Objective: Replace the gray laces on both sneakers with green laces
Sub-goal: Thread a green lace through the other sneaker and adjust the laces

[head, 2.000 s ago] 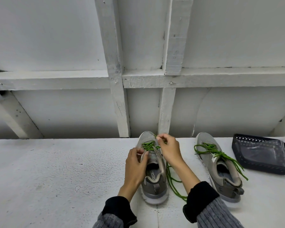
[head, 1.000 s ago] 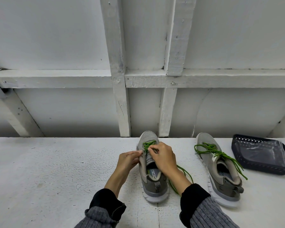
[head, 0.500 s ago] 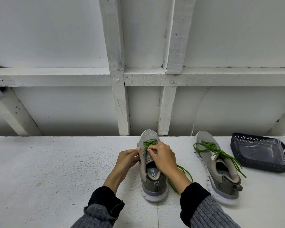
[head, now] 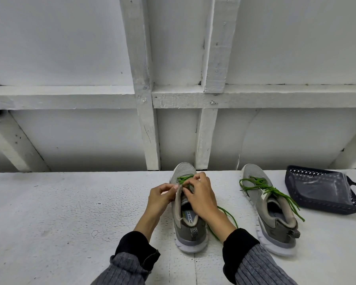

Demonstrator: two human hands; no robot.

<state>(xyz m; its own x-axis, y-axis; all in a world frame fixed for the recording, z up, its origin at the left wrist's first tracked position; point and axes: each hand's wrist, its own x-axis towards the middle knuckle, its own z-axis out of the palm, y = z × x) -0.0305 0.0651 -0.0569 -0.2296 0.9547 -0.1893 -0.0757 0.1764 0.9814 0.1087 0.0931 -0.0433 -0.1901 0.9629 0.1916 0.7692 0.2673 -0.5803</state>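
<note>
— Where is the sneaker that is being laced?

— The near sneaker stands on the white table, close to the middle of the view, heel toward the person and toe toward the white wall. A green lace crosses its front eyelets; the loose part trails off its right side and lies looped on the table, partly behind the right forearm.

— And the hands?

— Both are over the throat of the shoe. The left hand has its fingers curled and pinches the left edge of the upper beside the tongue. The right hand has its fingertips bunched together on the lace at the eyelets, thumb and forefinger closed on it. The two hands are almost touching.

— What else is there?

— A second sneaker stands to the right, well apart from the first, facing the same way. It has its own green lacing, with loose ends hanging across the collar and down its right side. Beyond it, at the table's right end, lies a dark perforated basket with a clear plastic bag inside.
</note>
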